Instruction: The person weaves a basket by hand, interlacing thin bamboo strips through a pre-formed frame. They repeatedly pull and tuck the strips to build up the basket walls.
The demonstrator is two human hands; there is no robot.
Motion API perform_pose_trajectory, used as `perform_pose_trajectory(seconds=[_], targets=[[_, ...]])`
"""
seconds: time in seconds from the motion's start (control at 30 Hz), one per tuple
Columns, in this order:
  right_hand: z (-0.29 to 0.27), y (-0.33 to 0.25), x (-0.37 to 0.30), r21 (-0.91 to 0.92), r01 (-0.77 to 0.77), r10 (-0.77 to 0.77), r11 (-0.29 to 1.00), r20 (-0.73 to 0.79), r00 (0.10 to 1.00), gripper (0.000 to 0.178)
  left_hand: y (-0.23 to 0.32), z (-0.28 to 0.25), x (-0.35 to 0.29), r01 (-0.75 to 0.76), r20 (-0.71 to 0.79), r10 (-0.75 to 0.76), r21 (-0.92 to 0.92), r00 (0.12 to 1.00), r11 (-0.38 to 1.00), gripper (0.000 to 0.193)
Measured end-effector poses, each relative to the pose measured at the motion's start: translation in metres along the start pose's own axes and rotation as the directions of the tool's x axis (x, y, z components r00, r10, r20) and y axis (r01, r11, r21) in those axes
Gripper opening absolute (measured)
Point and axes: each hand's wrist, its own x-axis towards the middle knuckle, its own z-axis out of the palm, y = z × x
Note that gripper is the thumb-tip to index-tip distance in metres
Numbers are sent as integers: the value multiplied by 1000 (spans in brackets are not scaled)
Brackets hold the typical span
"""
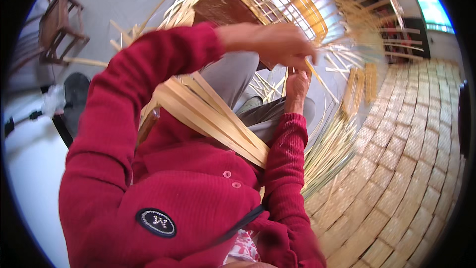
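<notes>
At the rim of a half-woven bamboo basket (292,0), my two hands meet. My left hand (277,42) reaches across from the left, slightly blurred, its fingers curled down over the right one; what they grip is hidden. Just below it, my right hand (297,83) is closed, with a thin bamboo strip (311,68) showing at its fingers. Loose strip ends fan out from the basket's right side. A bundle of flat bamboo strips (213,119) lies across my lap, one end tucked by my right forearm.
A dark brown wooden board (225,5) stands beside the basket. Thin green-yellow splints (329,161) lie in a heap to my right, next to rows of woven bamboo pieces (396,159) spread over the floor. A wooden chair (59,25) stands at the far left.
</notes>
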Motion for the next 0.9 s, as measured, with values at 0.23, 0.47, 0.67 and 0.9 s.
perform_pose_trajectory(seconds=[0.23, 0.47, 0.67, 0.9], targets=[[6, -21, -8, -90, -38, 29, 995, -98, 995, 28, -8, -63, 95, 214, 60, -231, -649, 971, 730, 30], [45, -19, -22, -105, -57, 52, 993, -48, 997, 23, -22, 44, -19, 160, -252, -107, 198, 962, 967, 31], [59, -5, -39, -46, 0, -1, 999, -27, 1000, 21, -37, 91, -26, 366, -171, -347, 95, 922, 926, 26], [60, 1, -34, -246, 228, -235, 942, 0, 972, 27, -50, 83, -21, 346, -150, -357, -95, 922, 933, 21]])
